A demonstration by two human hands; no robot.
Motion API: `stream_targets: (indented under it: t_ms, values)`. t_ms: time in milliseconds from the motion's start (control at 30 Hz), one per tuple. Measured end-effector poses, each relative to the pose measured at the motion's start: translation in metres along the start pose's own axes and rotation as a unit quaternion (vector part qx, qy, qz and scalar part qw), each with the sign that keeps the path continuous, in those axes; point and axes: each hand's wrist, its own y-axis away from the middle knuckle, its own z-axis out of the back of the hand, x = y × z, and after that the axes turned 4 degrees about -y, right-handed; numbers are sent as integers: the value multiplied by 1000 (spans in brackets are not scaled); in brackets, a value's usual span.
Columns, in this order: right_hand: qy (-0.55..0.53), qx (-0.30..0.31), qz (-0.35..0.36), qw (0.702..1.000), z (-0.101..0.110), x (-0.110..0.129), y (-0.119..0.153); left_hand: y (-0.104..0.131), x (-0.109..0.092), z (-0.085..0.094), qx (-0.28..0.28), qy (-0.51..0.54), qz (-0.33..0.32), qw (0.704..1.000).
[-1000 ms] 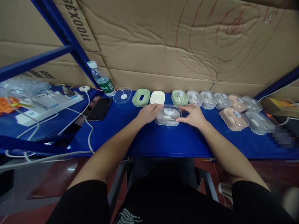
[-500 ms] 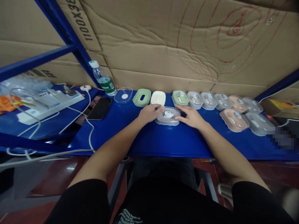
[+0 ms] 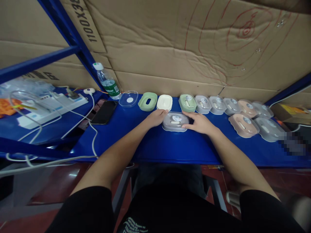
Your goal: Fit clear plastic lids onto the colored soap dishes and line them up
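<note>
A grey soap box (image 3: 175, 124) with a clear lid and a round sticker lies flat on the blue table between my hands. My left hand (image 3: 156, 118) is at its back left corner, fingers close together against the lid's edge. At the right end, my right hand (image 3: 199, 122) has its thumb on the near side and its fingers at the back corner, gripping the box. Just behind stand a cream inner tray (image 3: 164, 103) and a lidded green soap box (image 3: 188, 103). Further left are a green soap box base (image 3: 147, 102) and a clear lid (image 3: 128, 99).
Several lidded soap boxes line the back right, with a pink one (image 3: 244, 125) and a grey one (image 3: 269, 128) in front. At left are a water bottle (image 3: 109, 84), a phone (image 3: 104, 112), a power strip (image 3: 53, 110) and loose white cables. Cardboard (image 3: 150, 42) walls the back.
My left fingers have drawn back from the lid's top to its left corner. My right fingers are slightly lower around the right end. The box has barely moved.
</note>
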Motion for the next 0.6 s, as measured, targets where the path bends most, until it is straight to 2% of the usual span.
stream_targets:
  t_ms: [200, 333, 433, 500, 600]
  values:
    - [6, 7, -2, 1000, 4, 2, 1, 5, -3, -1, -7, -21, -10, 1000]
    - [34, -12, -2, 999, 13, 1, 4, 7, -6, 1, 41, 0, -19, 999]
    - [76, -43, -19, 996, 20, -1, 7, 7, -8, -1, 54, 36, -23, 998]
    - [96, -89, -34, 991, 24, -2, 8, 7, -9, -4, 52, 82, -2, 995]
    - [83, -140, -2, 987, 24, 2, 7, 8, -14, -7, 70, 154, 28, 985]
